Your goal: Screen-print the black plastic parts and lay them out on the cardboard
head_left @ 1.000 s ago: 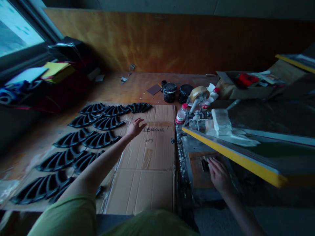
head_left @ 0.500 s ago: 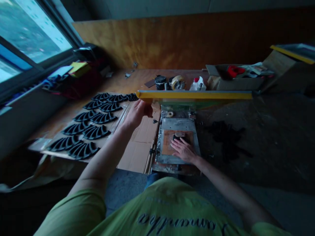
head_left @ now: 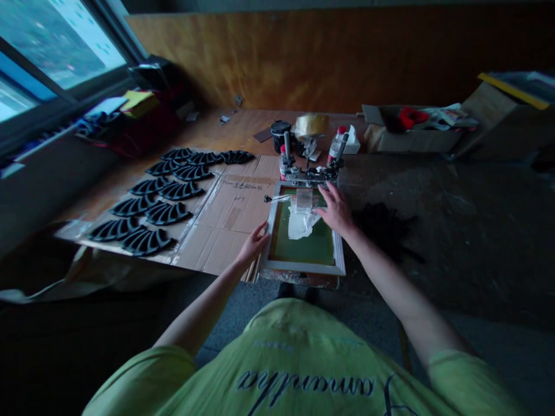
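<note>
A screen printing frame (head_left: 340,254) with a green mesh lies flat in front of me, its far end at a black hinge clamp (head_left: 314,175). My left hand (head_left: 254,245) is at the frame's left edge, fingers stretched out along the rim and holding nothing. Over the right part of the mesh is my right hand (head_left: 337,214), thumb and fingers apart. Beside its fingertips, a squeegee (head_left: 304,199) rests on the mesh, with a whitish patch (head_left: 299,225) that looks like film or ink just below it. The plate under the screen is hidden.
Black fan-shaped pieces (head_left: 167,212) lie in rows on cardboard (head_left: 221,225) to the left. Behind the clamp stand a black tub (head_left: 280,134), tape (head_left: 311,124) and a red-capped bottle (head_left: 336,144). A dark heap (head_left: 385,228) sits at right, a carton (head_left: 407,141) farther back.
The raised screen has come down flat over the plate. My left hand has moved down from its lifted edge to its left side. My right hand has gone from the plate to above the mesh.
</note>
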`<act>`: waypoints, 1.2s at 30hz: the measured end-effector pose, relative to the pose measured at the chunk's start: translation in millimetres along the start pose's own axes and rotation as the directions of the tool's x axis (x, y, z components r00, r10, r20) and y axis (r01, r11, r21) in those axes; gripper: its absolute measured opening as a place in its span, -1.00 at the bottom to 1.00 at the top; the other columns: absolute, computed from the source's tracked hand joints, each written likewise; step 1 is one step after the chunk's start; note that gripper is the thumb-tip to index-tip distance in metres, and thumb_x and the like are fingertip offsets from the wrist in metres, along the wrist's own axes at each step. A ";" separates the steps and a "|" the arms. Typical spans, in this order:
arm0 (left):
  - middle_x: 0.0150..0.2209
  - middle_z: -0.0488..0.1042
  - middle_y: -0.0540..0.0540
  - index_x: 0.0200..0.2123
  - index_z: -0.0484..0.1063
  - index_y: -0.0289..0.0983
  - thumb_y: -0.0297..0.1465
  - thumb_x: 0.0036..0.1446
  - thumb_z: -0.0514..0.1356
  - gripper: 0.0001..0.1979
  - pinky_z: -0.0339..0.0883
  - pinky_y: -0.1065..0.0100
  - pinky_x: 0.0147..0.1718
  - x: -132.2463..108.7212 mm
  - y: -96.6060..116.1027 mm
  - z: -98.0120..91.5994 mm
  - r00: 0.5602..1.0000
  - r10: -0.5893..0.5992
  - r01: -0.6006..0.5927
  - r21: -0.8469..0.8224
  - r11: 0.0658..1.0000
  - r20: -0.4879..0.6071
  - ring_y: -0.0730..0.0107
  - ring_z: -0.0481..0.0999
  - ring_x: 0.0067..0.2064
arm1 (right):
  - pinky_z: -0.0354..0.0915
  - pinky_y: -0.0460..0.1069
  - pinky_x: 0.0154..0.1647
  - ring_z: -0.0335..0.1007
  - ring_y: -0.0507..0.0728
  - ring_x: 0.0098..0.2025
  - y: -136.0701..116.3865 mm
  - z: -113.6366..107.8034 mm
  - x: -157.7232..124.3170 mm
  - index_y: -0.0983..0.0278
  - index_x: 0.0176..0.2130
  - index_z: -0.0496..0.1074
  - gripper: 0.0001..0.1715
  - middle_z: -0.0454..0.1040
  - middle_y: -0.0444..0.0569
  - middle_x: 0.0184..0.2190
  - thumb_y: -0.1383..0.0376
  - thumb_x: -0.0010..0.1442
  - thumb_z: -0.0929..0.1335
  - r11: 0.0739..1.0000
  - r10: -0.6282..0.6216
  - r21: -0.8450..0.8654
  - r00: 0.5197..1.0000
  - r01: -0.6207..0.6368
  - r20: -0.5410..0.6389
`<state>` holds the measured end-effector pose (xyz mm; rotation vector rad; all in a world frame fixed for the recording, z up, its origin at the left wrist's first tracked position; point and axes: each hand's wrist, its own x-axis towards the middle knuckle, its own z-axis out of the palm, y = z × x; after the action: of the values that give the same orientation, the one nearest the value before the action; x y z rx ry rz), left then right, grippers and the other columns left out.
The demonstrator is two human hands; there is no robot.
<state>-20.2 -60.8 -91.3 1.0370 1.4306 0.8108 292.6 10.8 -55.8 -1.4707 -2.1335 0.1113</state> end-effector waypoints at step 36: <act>-0.53 0.41 0.06 0.24 0.36 -0.31 0.01 0.03 0.32 -0.21 0.05 0.52 -0.61 -2.6 20.9 -12.2 0.994 0.037 -0.027 -0.092 0.995 0.104 0.57 0.25 -0.58 | 0.29 0.06 -0.08 0.43 0.19 -0.13 -16.9 -8.4 59.2 0.17 0.28 0.32 -0.35 0.55 0.04 -0.10 0.12 0.26 0.43 0.993 0.122 -0.010 0.990 -0.122 0.077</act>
<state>-29.3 -54.4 -69.7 1.0212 1.2792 0.8245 267.1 54.6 -19.9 -1.6243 -2.1047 0.2103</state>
